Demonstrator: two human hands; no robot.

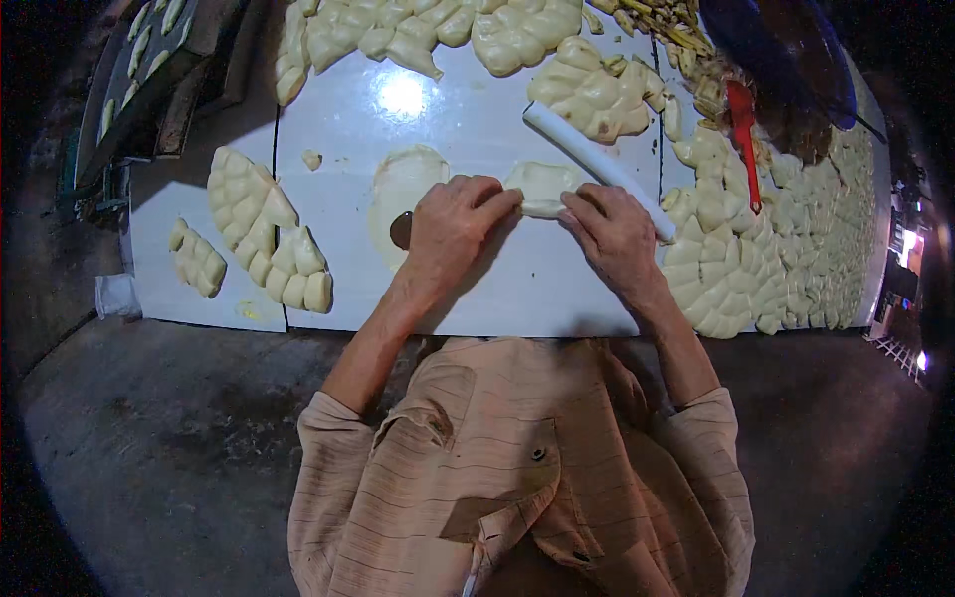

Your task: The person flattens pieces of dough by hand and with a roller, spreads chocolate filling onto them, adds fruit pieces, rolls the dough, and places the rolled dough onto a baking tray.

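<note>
**Both ends pinched at mid-frame!**

And here we are: one small, flat sheet of pale, glossy dough lies at upper centre, its near edge thickened into a roll. The bare left hand grips one end between thumb and fingers; the bare right hand grips the other. One smooth white cylindrical rod slants just beyond the right hand, on the glossy white tabletop. Over to the left of the frame: two clusters of dough pieces, one small, one larger and curved. Upper right, one long red utensil rests among dough pieces too many to count!
</note>
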